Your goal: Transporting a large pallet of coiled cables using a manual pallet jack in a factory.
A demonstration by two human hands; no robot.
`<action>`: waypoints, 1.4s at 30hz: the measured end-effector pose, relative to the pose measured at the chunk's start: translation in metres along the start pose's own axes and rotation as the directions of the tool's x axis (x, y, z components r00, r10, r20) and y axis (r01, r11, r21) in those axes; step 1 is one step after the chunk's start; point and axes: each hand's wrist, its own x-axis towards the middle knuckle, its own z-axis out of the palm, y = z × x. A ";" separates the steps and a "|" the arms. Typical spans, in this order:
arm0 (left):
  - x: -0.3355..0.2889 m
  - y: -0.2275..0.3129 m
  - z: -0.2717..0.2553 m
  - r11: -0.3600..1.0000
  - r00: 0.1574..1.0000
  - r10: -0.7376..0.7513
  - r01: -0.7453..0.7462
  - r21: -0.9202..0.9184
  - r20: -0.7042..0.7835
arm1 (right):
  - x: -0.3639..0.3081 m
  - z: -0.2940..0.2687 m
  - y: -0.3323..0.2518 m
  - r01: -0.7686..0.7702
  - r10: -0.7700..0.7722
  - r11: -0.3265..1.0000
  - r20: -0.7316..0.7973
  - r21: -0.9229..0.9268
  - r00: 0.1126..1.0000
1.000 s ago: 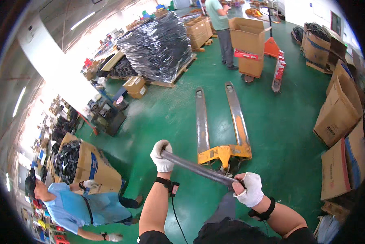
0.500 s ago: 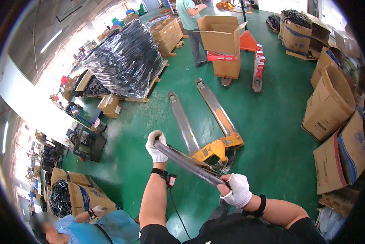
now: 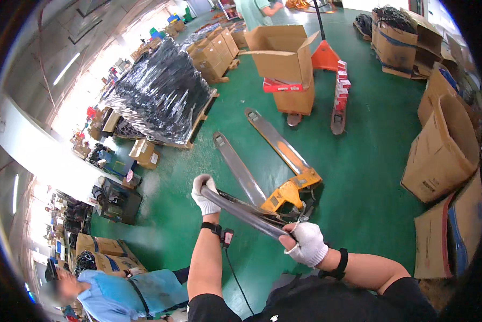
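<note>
On the near side of the yellow pallet jack (image 3: 290, 194), its grey handle bar (image 3: 241, 213) slants across, the left end farther from the wearer's body than the right. The left hand (image 3: 204, 194), in a white glove, curls around the bar's left end. The right hand (image 3: 306, 244), gloved too, is wrapped around the other end, bare skin showing at the thumb. Black straps sit on the 2 wrists; from a small device (image 3: 227, 237) at the left wrist, a black cable (image 3: 233, 276) runs down. The pallet jack's 2 metal forks (image 3: 238, 166) point away from the wearer, low over the green floor (image 3: 370, 182).

Beyond the pallet jack stands an orange pallet truck (image 3: 325, 56), with an open carton (image 3: 278, 63) above its left fork and red-and-white boxes (image 3: 342, 88) along its right fork. Left of the pallet jack's forks, a stack in dark shiny wrap (image 3: 160, 88) rests on a wooden pallet (image 3: 203, 118). Right of the pallet jack are large cardboard boxes (image 3: 439, 153). Left of the pallet jack and nearer the wearer is a co-worker in blue (image 3: 115, 292).
</note>
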 end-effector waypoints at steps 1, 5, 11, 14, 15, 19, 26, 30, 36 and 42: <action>-0.002 0.005 0.009 1.000 1.000 0.002 -0.002 0.020 -0.009 | 0.006 -0.011 0.012 0.026 -0.026 1.000 -0.023 0.000 0.999; -0.019 0.030 0.043 0.987 0.999 0.032 -0.027 0.156 -0.031 | 0.032 -0.074 0.047 0.058 -0.058 0.998 -0.025 0.028 0.998; -0.063 0.082 0.062 0.973 0.998 -0.053 0.044 0.226 0.034 | 0.054 -0.142 0.093 -0.047 0.045 0.997 0.047 0.058 0.998; -0.075 0.106 0.077 0.968 0.998 -0.057 0.046 0.246 0.037 | 0.073 -0.168 0.112 -0.081 0.080 0.992 0.019 0.095 0.997; -0.074 0.116 0.081 0.969 0.997 -0.065 0.052 0.243 0.046 | 0.079 -0.174 0.115 -0.090 0.092 0.988 -0.008 0.122 0.996; -0.067 0.119 0.116 0.986 0.997 -0.006 -0.008 0.167 0.079 | 0.104 -0.194 0.142 -0.111 0.117 0.984 -0.035 0.140 0.992; -0.022 0.086 0.165 0.987 0.998 0.045 -0.039 0.156 -0.037 | 0.163 -0.192 0.165 -0.099 0.109 0.979 -0.048 0.180 0.993; 0.023 0.038 0.196 0.991 0.997 -0.022 0.031 0.131 -0.070 | 0.201 -0.186 0.182 -0.080 0.086 0.976 -0.023 0.203 0.996; 0.057 0.016 0.206 0.981 0.985 0.023 0.011 0.192 -0.171 | 0.233 -0.187 0.182 -0.012 -0.042 0.984 0.298 0.177 0.954; 0.066 0.034 0.234 0.976 0.934 -0.175 0.206 0.069 -0.312 | 0.281 -0.210 0.195 0.016 -0.110 0.985 0.557 0.171 0.823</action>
